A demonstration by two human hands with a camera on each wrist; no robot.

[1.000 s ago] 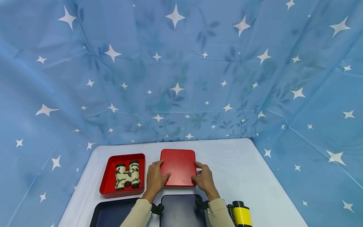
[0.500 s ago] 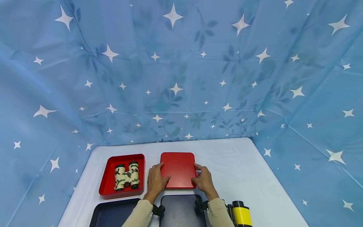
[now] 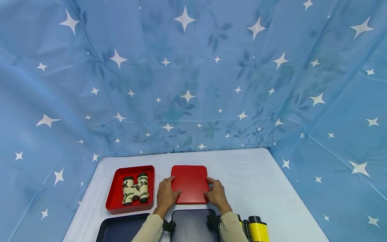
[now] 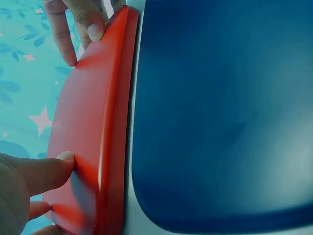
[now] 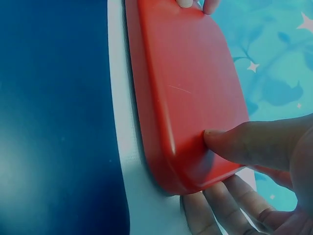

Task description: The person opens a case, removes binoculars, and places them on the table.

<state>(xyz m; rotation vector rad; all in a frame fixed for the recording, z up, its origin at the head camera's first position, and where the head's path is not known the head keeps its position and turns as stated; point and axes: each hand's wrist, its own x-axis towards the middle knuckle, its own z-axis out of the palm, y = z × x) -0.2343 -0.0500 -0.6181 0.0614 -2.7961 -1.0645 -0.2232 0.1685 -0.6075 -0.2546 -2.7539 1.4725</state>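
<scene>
Together, your left hand [image 3: 166,194] and right hand [image 3: 216,193] grip the red box [image 3: 189,185] by opposite sides, thumbs on its top. You have it just beyond the dark tray [image 3: 195,226] on the white table [image 3: 266,191], right of the red tray [image 3: 130,209] that holds camouflage binoculars [image 3: 135,191].

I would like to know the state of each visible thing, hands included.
Red box: smooth face up, inside hidden
Left hand: gripping the red box
Right hand: gripping its other side
Red tray: open, occupied
Camouflage binoculars: lying inside the red tray
Left dark tray: open, partly visible
Middle dark tray: partly visible, orientation unclear
Yellow binoculars: partly hidden
</scene>
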